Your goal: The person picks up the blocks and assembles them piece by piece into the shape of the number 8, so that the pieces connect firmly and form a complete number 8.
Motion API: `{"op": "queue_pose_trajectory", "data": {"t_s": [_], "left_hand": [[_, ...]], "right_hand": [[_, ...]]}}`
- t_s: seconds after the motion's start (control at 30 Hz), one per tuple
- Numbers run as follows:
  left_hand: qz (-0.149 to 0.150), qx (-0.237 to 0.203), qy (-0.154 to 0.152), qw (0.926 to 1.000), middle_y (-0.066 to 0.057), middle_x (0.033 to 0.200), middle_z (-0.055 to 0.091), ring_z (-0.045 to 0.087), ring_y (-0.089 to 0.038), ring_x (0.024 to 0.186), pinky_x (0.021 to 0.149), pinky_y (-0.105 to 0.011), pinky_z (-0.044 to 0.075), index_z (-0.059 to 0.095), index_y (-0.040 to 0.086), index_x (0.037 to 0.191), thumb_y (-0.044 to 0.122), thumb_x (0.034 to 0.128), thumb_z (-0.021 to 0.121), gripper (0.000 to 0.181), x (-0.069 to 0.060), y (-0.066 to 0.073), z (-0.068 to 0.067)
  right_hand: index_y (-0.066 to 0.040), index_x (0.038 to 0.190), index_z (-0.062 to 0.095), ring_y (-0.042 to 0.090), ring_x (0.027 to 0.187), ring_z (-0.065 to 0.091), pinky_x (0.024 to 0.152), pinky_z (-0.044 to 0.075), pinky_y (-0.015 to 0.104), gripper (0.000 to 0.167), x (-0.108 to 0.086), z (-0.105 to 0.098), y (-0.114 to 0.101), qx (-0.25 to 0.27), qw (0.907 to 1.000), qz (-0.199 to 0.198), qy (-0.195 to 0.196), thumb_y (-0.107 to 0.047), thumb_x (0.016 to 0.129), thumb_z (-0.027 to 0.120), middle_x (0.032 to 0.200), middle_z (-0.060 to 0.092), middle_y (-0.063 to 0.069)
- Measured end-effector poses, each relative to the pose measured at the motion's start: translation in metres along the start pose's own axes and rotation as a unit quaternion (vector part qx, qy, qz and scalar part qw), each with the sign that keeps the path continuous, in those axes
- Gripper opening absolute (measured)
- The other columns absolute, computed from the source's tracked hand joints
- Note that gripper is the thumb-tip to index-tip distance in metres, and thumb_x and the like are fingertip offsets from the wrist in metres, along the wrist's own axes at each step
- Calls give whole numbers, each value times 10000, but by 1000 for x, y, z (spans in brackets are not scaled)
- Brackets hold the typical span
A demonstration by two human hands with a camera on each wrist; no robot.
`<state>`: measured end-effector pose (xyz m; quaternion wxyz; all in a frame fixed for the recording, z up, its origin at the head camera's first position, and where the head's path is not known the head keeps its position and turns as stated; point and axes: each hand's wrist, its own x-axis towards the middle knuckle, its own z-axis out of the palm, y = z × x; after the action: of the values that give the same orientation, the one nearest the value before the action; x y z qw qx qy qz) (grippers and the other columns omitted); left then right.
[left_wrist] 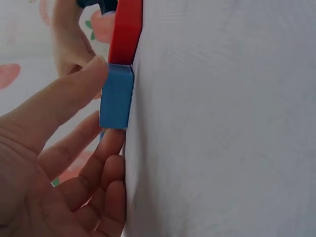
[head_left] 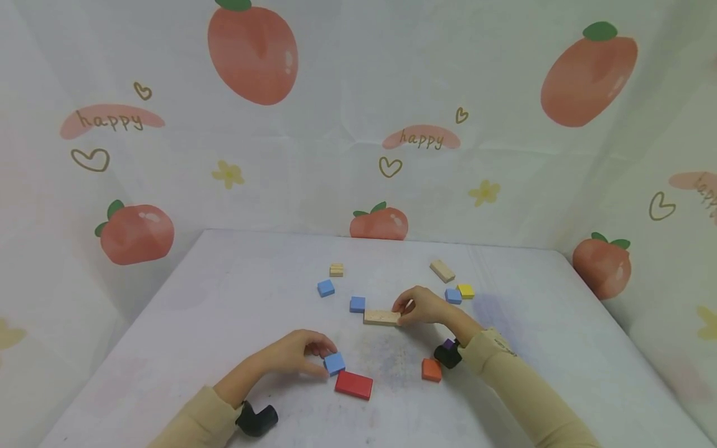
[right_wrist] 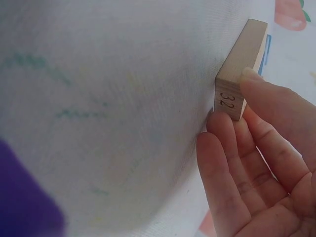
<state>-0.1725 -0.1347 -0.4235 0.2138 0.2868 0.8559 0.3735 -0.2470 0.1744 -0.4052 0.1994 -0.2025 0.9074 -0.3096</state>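
My left hand (head_left: 294,354) pinches a small blue block (head_left: 334,364) between thumb and fingers. In the left wrist view that blue block (left_wrist: 116,96) meets the end of a red rectangular block (left_wrist: 126,32). Farther back, my right hand (head_left: 422,306) grips the right end of a long plain wooden block (head_left: 381,318) lying on the table. The right wrist view shows the number 32 on the end of this wooden block (right_wrist: 242,64), with the thumb on one side and fingers curled at the end. Another blue block (head_left: 357,304) sits by its far left corner.
Toward the back lie a blue block (head_left: 326,287), small wooden pieces (head_left: 336,270), a wooden block (head_left: 442,270), a blue block (head_left: 453,296) and a yellow block (head_left: 465,291). An orange block (head_left: 431,370) lies near the right wrist, which partly hides a purple block (head_left: 448,343).
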Motion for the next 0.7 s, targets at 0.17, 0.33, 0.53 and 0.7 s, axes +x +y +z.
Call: {"op": "queue_pose_trajectory", "data": {"t_s": [0.17,0.33,0.53,0.7], "left_hand": [[-2,101,53,9999,59,873,586,490,-55,810,771,-170,441,652,99,1072,215,749,773,364,0,2,3],[-107,117,103,9998,62,855,574,480,-64,803,754,-170,431,653,103,1068,211,750,772,357,0,4,5],[-107,180,122,9997,58,849,569,477,-68,801,755,-177,430,652,101,1063,215,752,770,352,0,5,5],[-75,226,99,9997,60,857,574,484,-64,807,771,-179,437,652,93,1069,219,763,760,348,1,5,3]], "right_hand": [[-70,933,679,121,790,581,735,525,274,168,1,1,-1,28,10000,84,13,-103,778,733,891,642,29],[-57,934,678,119,785,581,730,521,267,168,-1,1,-1,38,10000,30,-13,-97,780,730,894,644,44],[-57,937,677,118,785,584,726,520,266,170,-1,0,-2,-15,10000,-7,-3,-100,781,729,890,644,44],[-72,931,680,122,794,588,732,522,269,163,0,1,-2,-29,10000,68,23,-105,780,732,891,642,31]]}}
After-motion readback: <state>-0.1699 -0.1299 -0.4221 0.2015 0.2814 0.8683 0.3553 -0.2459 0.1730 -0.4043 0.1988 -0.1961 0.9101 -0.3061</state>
